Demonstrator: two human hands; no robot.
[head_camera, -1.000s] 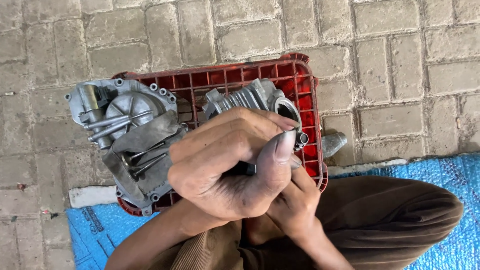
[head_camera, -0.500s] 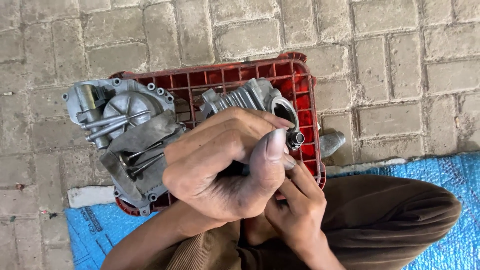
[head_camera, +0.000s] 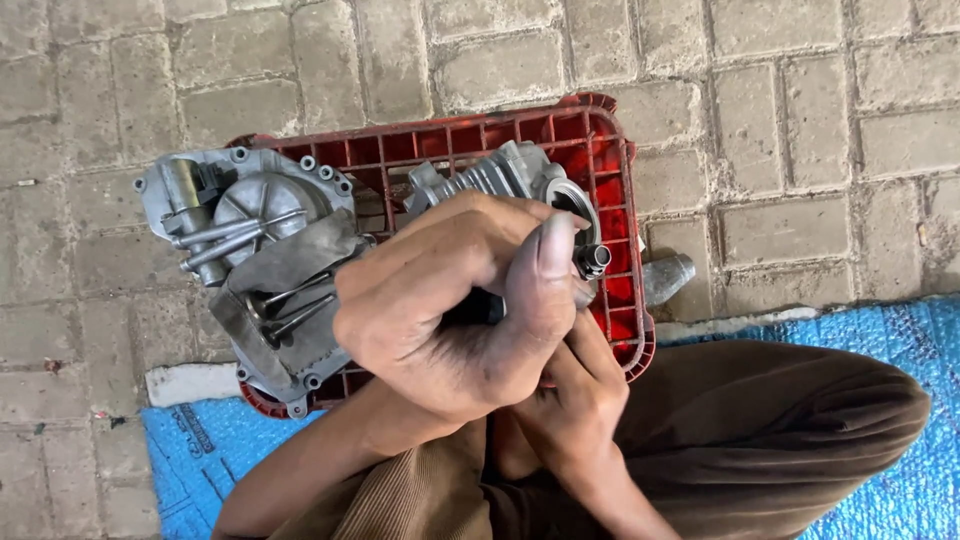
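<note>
Small metal part (head_camera: 592, 260) in both hands (head_camera: 470, 310) points right.

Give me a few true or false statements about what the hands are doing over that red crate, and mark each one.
1. Both hands are closed around a small dark metal part. True: the left hand wraps over it and the right hand grips from below.
2. The red plastic crate sits on a wooden bench. False: it sits on a brick-paved floor.
3. A grey engine casing lies on the crate's left side. True.
4. The finned cylinder lies on the blue mat. False: it lies on the crate.
5. The person wears gloves. False: both hands are bare.
</note>
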